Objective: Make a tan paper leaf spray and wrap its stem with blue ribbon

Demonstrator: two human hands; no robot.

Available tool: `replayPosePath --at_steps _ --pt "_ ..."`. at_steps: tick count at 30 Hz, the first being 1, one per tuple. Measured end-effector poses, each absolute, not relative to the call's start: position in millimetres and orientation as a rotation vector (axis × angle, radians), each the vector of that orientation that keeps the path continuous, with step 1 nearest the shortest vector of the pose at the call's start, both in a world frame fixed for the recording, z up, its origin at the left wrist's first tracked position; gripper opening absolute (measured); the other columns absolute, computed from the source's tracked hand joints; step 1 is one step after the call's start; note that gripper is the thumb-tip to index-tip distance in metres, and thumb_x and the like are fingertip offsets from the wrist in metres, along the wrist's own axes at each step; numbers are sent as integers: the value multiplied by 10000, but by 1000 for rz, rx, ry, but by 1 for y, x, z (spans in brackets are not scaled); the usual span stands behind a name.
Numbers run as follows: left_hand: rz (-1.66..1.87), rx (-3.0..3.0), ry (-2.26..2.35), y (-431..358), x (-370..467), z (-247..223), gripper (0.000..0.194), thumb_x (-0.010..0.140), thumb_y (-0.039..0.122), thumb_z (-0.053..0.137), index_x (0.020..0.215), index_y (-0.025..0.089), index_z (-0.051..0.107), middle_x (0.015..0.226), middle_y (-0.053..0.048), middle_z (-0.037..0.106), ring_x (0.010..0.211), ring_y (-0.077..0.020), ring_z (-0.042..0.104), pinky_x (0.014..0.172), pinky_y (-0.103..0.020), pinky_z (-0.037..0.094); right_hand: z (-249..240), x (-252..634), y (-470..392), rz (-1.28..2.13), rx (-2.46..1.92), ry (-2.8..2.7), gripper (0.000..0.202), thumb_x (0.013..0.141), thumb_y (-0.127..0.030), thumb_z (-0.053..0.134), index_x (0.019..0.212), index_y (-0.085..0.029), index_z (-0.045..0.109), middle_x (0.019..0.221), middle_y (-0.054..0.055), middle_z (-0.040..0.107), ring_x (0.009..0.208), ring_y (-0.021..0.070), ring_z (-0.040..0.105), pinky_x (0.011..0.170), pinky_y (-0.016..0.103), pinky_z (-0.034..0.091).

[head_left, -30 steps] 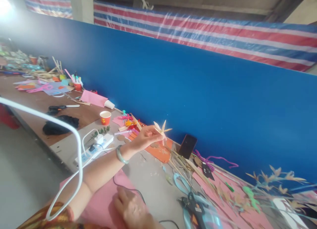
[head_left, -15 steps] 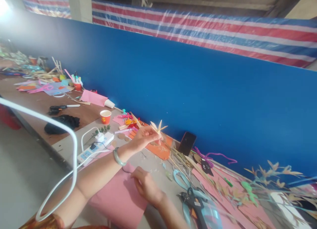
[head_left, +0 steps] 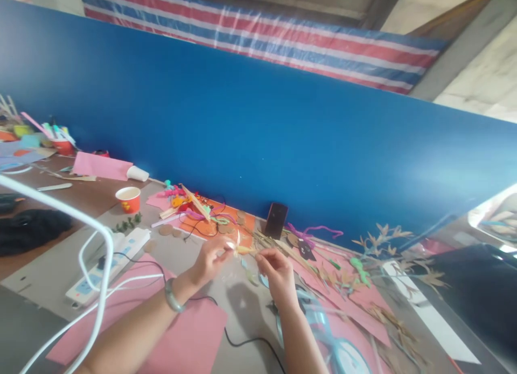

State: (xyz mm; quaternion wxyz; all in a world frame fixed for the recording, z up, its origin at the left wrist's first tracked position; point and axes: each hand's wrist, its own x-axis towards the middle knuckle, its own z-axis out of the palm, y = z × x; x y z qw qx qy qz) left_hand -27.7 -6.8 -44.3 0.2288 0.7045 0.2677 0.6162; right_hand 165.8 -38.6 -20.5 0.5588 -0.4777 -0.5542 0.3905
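Note:
My left hand (head_left: 212, 260), with a pale bangle on its wrist, pinches a small star-like piece of pale, pointed dried leaves (head_left: 244, 250). One leaf tip stands up and another points right. My right hand (head_left: 278, 274) is closed at that right-pointing leaf, its thumb and finger pinching the end. Both hands are raised above the table, a short way apart. Beneath the left forearm lies a pink paper sheet (head_left: 194, 336). Behind the hands is an orange sheet (head_left: 242, 223) with round wooden slices. The glue gun seen earlier is mostly hidden behind my right arm.
A white cable (head_left: 107, 266) loops up at the left, near a power strip (head_left: 133, 244). A red paper cup (head_left: 128, 200) stands behind it. A phone (head_left: 277, 220) leans against the blue partition (head_left: 258, 131). Dried stems (head_left: 379, 239) and blue ribbon (head_left: 347, 358) lie at the right.
The view has swung right. My left hand has brought the leaf piece lower and closer to me. My right hand has risen from near the pink sheet to the leaf piece.

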Motion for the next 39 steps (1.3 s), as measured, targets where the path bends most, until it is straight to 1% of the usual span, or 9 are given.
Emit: replayPosePath --at_steps 3,7,11,16,22,26,32,36,39 --pt "1575 1873 670 -10 -25 -45 85 854 197 627 777 171 652 754 -47 685 674 -142 618 654 -252 484 -21 170 -43 967 -1141 -1283 164 760 -338 725 781 -184 674 578 -28 539 491 99 446 474 227 382" --pt "1505 1708 635 -14 -27 -45 75 806 217 693 748 172 679 724 -35 676 634 -132 580 604 -241 447 -19 174 -47 971 -1128 -1307 139 772 -325 712 805 -190 717 723 7 589 545 101 471 489 228 390" --pt "1431 1411 703 -14 -33 -47 154 751 265 757 669 155 686 645 -20 642 602 -127 552 583 -241 417 -13 172 -51 939 -1157 -1232 203 754 -332 744 902 -198 705 703 2 596 548 107 482 484 223 389" --pt "1522 1116 627 -6 -44 -32 177 726 300 782 663 160 694 646 -17 661 633 -135 580 640 -256 445 -6 170 -55 883 -1174 -1276 140 740 -308 757 754 -186 692 706 14 627 562 120 512 497 235 413" --pt "1604 1295 469 18 -45 16 70 758 244 757 753 181 725 712 -26 676 708 -149 599 708 -287 468 22 169 -49 752 -1057 -1495 50 793 -248 706 775 -202 712 754 35 630 658 156 571 545 254 445" --pt "1506 1456 434 15 -38 32 60 780 221 733 755 171 710 708 -26 647 692 -143 584 649 -265 450 50 163 -48 634 -977 -1544 49 835 -218 666 833 -216 715 782 33 613 677 152 567 553 251 436" --pt "1368 1556 394 -3 -35 22 132 825 182 682 701 155 644 643 -8 605 610 -110 557 587 -233 425 72 157 -53 548 -887 -1610 118 869 -176 618 878 -231 722 799 34 606 689 148 572 561 247 441" --pt "1296 1428 348 1 -38 8 148 831 200 679 703 157 618 578 21 549 508 -79 496 499 -204 370 68 157 -52 551 -891 -1625 112 862 -162 627 855 -227 718 802 34 615 711 149 580 581 246 454" --pt "1230 1355 370 8 -39 2 141 817 206 698 714 153 617 609 26 530 518 -64 461 496 -192 340 62 158 -48 580 -919 -1627 107 863 -168 625 878 -228 712 809 30 619 722 150 585 603 251 467"
